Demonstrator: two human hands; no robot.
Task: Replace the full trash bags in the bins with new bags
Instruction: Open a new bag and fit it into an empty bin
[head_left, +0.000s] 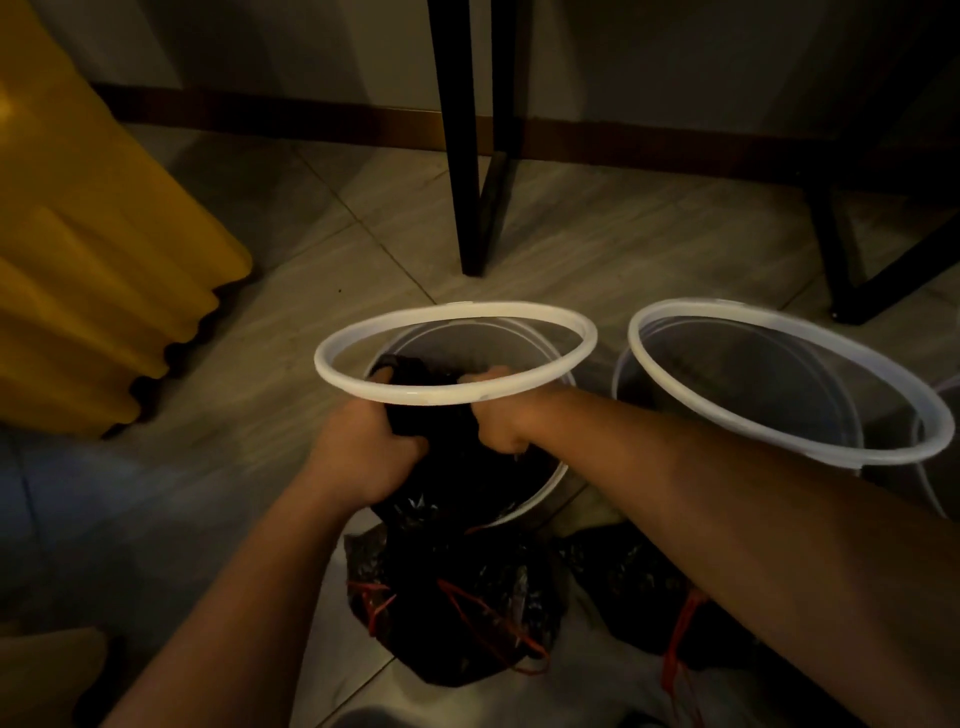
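dim view looking down at a tiled floor (597, 249). in the centre of the frame stands a white bin (551, 483) with its loose white ring (467, 307) lifted and tilted above the mouth. a black bag (447, 467) is bunched across the bin's near edge and hangs down its outside, probably the fresh liner being fitted. the main risk, as i judge it: the thin plastic could tear if the two fists pull apart too hard. the ring's near arc crosses over both sets of knuckles, and it could slide off and fall while the bag is being spread. the bag could also slump into the bin if its rim is not folded over the edge before the ring goes back on. the left hand (363, 447), left of centre, is closed in a fist around a fold of the bag. the right hand (498, 421), just beside it, is fisted on another fold, and its forearm runs in from the lower right. whether the ring rests on the hands i cannot tell. at right is a second bin (623, 384), its own ring askew. two tied full bags (452, 613) with red strings lie on the floor at the bottom. a yellow curtain (104, 260) is at left, and black table legs (462, 156) are at the top.
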